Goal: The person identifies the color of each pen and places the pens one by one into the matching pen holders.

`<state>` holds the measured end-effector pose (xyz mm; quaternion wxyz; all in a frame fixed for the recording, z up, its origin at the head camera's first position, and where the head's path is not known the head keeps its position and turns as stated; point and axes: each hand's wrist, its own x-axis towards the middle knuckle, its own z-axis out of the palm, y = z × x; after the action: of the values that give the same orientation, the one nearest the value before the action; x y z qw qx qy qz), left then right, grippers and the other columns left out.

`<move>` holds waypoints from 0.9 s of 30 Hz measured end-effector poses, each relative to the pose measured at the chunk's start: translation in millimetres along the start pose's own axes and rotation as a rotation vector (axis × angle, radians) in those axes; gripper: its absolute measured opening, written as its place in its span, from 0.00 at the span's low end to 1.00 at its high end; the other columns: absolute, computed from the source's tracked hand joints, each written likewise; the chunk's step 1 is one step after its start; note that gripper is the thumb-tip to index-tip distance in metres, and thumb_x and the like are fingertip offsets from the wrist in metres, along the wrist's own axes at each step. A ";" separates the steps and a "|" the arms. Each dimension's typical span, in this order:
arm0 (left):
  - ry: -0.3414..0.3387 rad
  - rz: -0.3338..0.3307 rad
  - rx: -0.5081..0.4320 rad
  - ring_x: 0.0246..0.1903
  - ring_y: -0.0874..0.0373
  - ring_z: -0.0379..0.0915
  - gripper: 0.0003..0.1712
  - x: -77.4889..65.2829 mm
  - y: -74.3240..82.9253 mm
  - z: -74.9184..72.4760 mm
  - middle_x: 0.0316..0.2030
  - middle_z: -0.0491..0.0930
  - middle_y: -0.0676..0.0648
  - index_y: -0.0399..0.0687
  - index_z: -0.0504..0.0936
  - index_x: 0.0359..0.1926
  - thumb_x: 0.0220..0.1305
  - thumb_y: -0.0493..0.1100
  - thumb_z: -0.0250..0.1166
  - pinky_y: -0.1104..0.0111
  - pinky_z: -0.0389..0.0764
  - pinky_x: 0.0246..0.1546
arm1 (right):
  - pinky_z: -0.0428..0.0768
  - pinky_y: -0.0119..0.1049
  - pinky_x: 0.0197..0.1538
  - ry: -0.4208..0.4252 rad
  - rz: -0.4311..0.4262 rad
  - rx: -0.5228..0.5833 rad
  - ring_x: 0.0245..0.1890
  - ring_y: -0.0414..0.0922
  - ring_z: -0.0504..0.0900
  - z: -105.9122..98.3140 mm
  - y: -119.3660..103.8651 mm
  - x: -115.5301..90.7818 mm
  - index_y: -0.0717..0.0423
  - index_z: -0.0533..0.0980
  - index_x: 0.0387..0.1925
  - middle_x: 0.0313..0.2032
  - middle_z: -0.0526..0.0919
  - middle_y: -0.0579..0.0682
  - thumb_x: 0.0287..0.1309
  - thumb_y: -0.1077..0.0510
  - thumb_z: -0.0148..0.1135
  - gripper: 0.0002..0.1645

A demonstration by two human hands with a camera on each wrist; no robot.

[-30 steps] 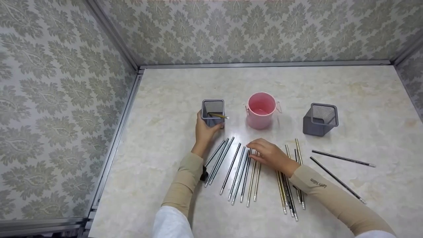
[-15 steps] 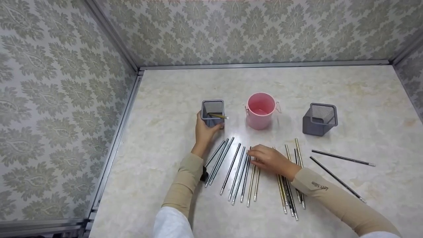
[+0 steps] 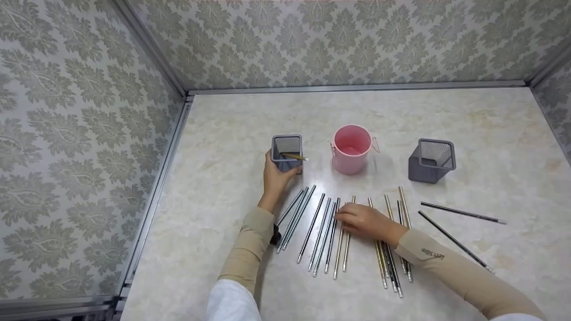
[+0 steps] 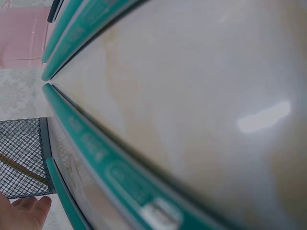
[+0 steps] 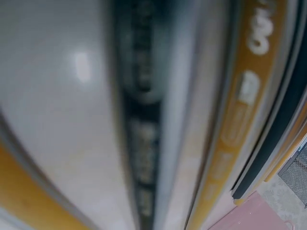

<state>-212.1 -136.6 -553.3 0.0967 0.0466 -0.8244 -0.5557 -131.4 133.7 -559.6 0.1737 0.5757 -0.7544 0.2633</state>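
In the head view my left hand (image 3: 277, 178) holds a grey mesh pencil cup (image 3: 287, 156) from its near side, thumb along the front. A gold pencil (image 3: 294, 156) leans inside with its white eraser end over the rim. My right hand (image 3: 363, 220) is bent over two gold pencils (image 3: 339, 254) in the middle of the row, fingertips beside a black pencil (image 3: 332, 240). Whether the fingers pinch a pencil I cannot tell. To the left lie several teal pencils (image 3: 296, 218); one teal pencil (image 4: 100, 148) fills much of the left wrist view.
A pink bucket (image 3: 350, 160) with a handle stands at centre, and a second mesh cup (image 3: 424, 167) to its right. Mixed gold and black pencils (image 3: 391, 267) lie under the right wrist. Two black pencils (image 3: 464, 213) lie farther right. Patterned walls (image 3: 285, 44) edge the table.
My right hand has moved slightly down toward me along the gold pencils, its fingers drawing in closer. The left hand and the cup have stayed in place.
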 end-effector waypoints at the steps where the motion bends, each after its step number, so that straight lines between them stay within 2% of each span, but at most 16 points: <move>1: 0.001 0.001 0.002 0.63 0.47 0.64 0.55 -0.1 0.1 -0.1 0.63 0.68 0.38 0.39 0.56 0.68 0.43 0.44 0.78 0.58 0.64 0.66 | 0.81 0.38 0.46 -0.015 -0.006 -0.008 0.39 0.48 0.81 0.2 -0.3 -0.4 0.63 0.80 0.40 0.37 0.82 0.53 0.40 0.67 0.72 0.20; 5: 0.003 0.001 0.016 0.63 0.46 0.64 0.55 0.3 0.3 0.0 0.63 0.68 0.38 0.39 0.56 0.68 0.43 0.44 0.78 0.58 0.64 0.66 | 0.81 0.37 0.46 -0.073 -0.024 -0.030 0.39 0.47 0.81 1.0 -0.9 -1.6 0.61 0.80 0.39 0.37 0.82 0.53 0.42 0.66 0.71 0.17; 10: 0.003 -0.001 0.025 0.63 0.46 0.64 0.55 0.7 0.0 0.0 0.63 0.67 0.37 0.39 0.56 0.68 0.43 0.45 0.78 0.58 0.63 0.66 | 0.81 0.36 0.46 -0.105 -0.066 -0.045 0.38 0.46 0.81 1.0 -1.5 -1.9 0.61 0.80 0.37 0.36 0.82 0.52 0.45 0.65 0.69 0.13; 19: 0.002 0.003 0.023 0.63 0.47 0.64 0.54 0.1 -0.4 -0.1 0.63 0.68 0.37 0.39 0.57 0.68 0.43 0.44 0.78 0.58 0.63 0.67 | 0.80 0.33 0.45 -0.178 -0.109 -0.058 0.38 0.45 0.80 -1.3 -3.1 -2.0 0.58 0.80 0.37 0.36 0.81 0.51 0.53 0.64 0.61 0.08; 27: -0.001 -0.012 0.034 0.63 0.46 0.64 0.54 0.9 1.2 0.0 0.63 0.68 0.38 0.40 0.56 0.68 0.43 0.43 0.78 0.58 0.64 0.66 | 0.79 0.31 0.45 -0.272 -0.219 -0.196 0.38 0.43 0.78 -4.2 -4.7 4.3 0.56 0.80 0.37 0.36 0.80 0.48 0.48 0.66 0.59 0.12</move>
<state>-212.9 -136.3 -552.0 0.0918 0.0530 -0.8336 -0.5421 -128.3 132.0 -552.8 0.1529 0.6649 -0.7258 0.0881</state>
